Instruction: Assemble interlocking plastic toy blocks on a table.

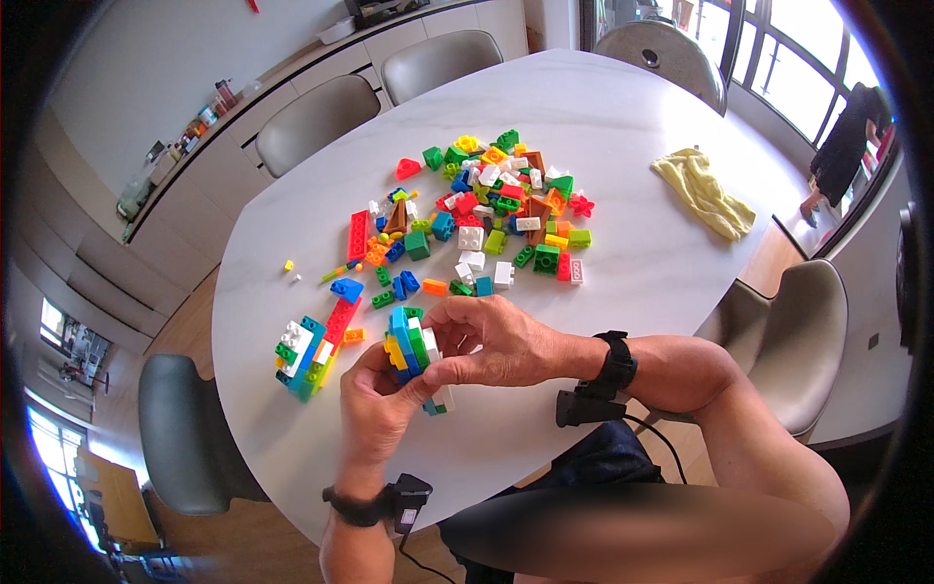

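Both my hands grip a small block of joined toy bricks (414, 343) in light blue, yellow, green, white and dark blue, held above the table's near side. My left hand (377, 404) closes on its left and lower side, the thumb pressed against it. From the right, my right hand (501, 343) pinches it between thumb and fingers. Left of my hands stands another assembly of joined bricks (309, 355), with a long red piece leading to a blue brick. A large pile of loose bricks (486, 209) in many colours spreads beyond my hands.
All this rests on a white marbled table (623, 282). A crumpled yellow cloth (704, 193) lies at the right. Chairs stand round the table, among them a grey chair (185, 433) at the left. Black straps with cables circle both wrists. A person in dark clothes (848, 146) is at far right.
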### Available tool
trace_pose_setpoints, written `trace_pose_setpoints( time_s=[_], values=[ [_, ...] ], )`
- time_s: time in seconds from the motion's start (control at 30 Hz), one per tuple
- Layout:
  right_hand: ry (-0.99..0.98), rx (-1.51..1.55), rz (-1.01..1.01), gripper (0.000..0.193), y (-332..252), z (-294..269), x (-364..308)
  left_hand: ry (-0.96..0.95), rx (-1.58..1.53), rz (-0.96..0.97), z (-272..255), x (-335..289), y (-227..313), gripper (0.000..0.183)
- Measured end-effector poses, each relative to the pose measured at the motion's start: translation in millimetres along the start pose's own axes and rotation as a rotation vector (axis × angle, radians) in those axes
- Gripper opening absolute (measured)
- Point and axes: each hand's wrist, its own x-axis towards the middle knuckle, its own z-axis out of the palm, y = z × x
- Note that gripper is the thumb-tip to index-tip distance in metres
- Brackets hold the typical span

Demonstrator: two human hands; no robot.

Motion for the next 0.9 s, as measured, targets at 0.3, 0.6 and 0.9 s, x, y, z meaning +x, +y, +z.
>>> trace_pose_setpoints(
  time_s=[0.3, 0.6, 0.9],
  values=[
    [0.072, 0.149, -0.052, 0.046, 7, 0, -1, -0.032, -0.141, -0.02, -5, 1, -3, 0.043],
    [0.13, 0.284, 0.001, 0.042, 0, 1, 1, 0.035, -0.36, -0.001, -5, 2, -10, 0.047],
    [0.112, -0.32, -0.202, 0.044, 0, 5, 0, 0.102, -0.225, -0.017, 1, 0, -11, 0.04]
  ],
)
